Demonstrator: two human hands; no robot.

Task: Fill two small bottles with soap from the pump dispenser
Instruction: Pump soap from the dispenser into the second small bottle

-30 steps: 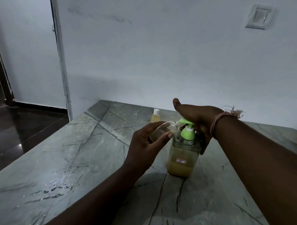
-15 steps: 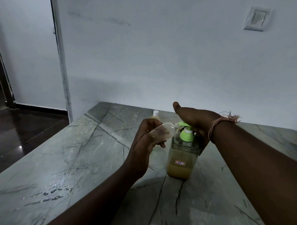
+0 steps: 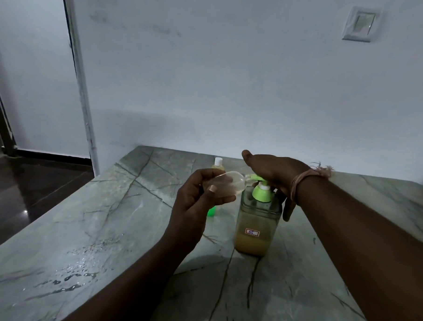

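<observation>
Two small bottles are in play: one, capped in white and already holding amber soap [image 3: 217,164], stands at the back of the counter [image 3: 105,228] near the wall, while the other, a clear small bottle [image 3: 225,184], lies tilted in the left hand [image 3: 196,203], whose fingers and thumb are clamped round its body, its mouth up against the green spout of the pump dispenser [image 3: 259,218]. The right hand [image 3: 275,173] lies flat over the pump head with fingers loosely straight, pressing rather than gripping. So the second fill looks under way, with only a little soap inside. Next comes more pumping, keeping the mouth tight to the spout, then capping; a green cap [image 3: 212,211] waits just beyond the left hand. A small sticker on the dispenser reads "35". Spilled droplets [image 3: 79,273] glisten on the near left of the counter.
</observation>
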